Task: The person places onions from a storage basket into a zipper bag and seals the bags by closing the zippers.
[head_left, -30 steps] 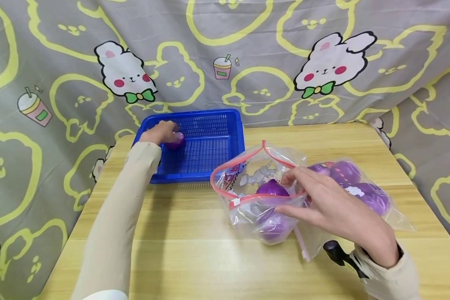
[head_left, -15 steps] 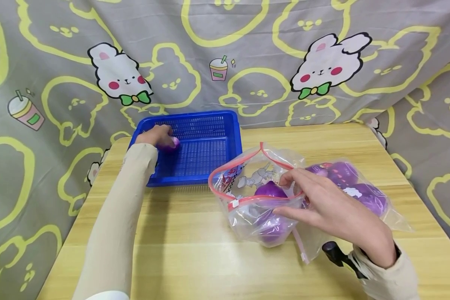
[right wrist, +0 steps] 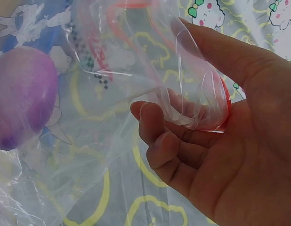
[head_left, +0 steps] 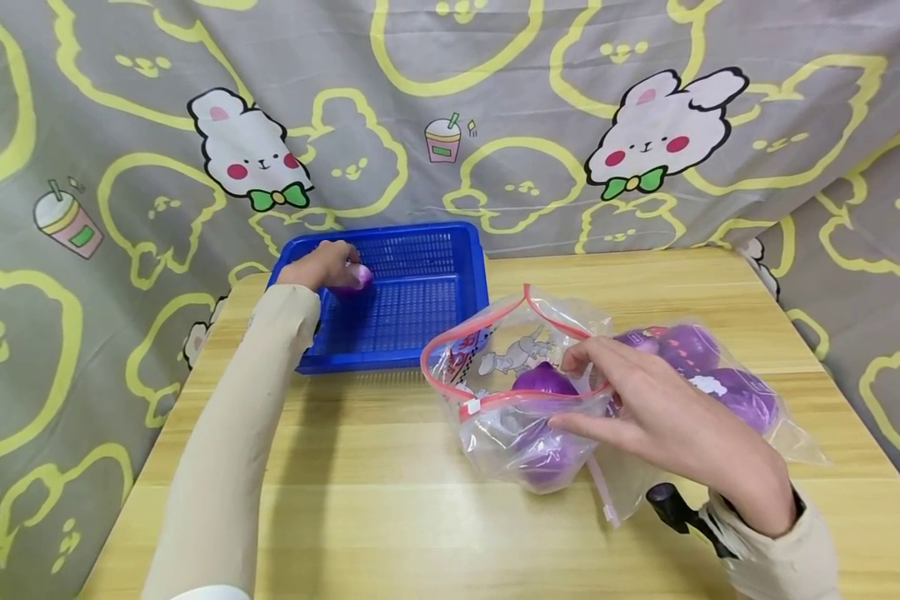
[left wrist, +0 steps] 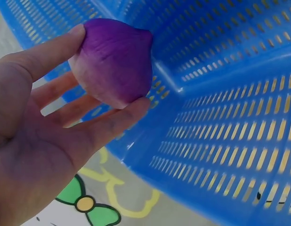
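Observation:
My left hand (head_left: 321, 265) is inside the left part of the blue plastic basket (head_left: 482, 287), gripping a purple onion (left wrist: 115, 61) between thumb and fingers. In the left wrist view the onion's pointed tip faces right, and its lower side is paler. My right hand (head_left: 667, 425) holds the rim of a clear zip bag (head_left: 483, 442), its thumb and curled fingers on either side of the plastic. The bag's red-edged mouth gapes toward the basket. Purple onions (head_left: 546, 467) sit in it, one showing at the mouth.
Behind my right hand lies a second clear bag (head_left: 787, 433) with several purple onions inside. The wooden table (head_left: 390, 533) reaches back to a grey patterned cloth (head_left: 525, 108). A black device (head_left: 671, 507) is strapped at my right wrist.
Both hands stay nearly in place. The onion in my left hand shows more of its pale side than a second ago. The head view has shifted slightly.

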`<state>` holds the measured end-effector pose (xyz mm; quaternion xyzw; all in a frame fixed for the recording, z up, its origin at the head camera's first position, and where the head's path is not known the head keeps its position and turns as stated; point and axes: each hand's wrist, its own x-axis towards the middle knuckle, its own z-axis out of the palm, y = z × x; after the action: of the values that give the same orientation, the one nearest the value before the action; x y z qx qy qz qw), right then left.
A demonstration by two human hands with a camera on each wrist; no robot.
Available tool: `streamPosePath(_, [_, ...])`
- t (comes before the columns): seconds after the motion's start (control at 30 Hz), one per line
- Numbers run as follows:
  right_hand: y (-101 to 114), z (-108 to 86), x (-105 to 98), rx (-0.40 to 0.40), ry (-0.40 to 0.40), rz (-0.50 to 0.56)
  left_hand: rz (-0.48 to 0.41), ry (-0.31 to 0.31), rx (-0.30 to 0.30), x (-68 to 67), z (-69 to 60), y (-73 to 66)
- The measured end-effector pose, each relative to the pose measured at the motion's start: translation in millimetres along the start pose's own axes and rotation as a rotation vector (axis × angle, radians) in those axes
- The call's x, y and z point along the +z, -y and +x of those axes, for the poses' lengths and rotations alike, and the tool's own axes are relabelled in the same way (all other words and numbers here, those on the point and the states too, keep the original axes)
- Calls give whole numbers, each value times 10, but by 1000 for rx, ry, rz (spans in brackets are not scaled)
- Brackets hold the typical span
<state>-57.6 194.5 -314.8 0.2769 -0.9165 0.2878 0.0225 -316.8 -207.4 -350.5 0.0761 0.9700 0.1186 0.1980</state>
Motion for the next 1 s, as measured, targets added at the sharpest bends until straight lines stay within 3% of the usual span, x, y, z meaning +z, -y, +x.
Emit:
streamPosePath(0.4, [13,-28,-1,-18,-7,-16,28,-20,54,20,-44,-100])
streamPosePath(0.63, [26,-28,-10,-19,-2,-17,44,-4,53,37,-141,-114])
streamPosePath(1.0, [42,-39,-13,-32,-2,-29,59,-32,123,106,-259,-149])
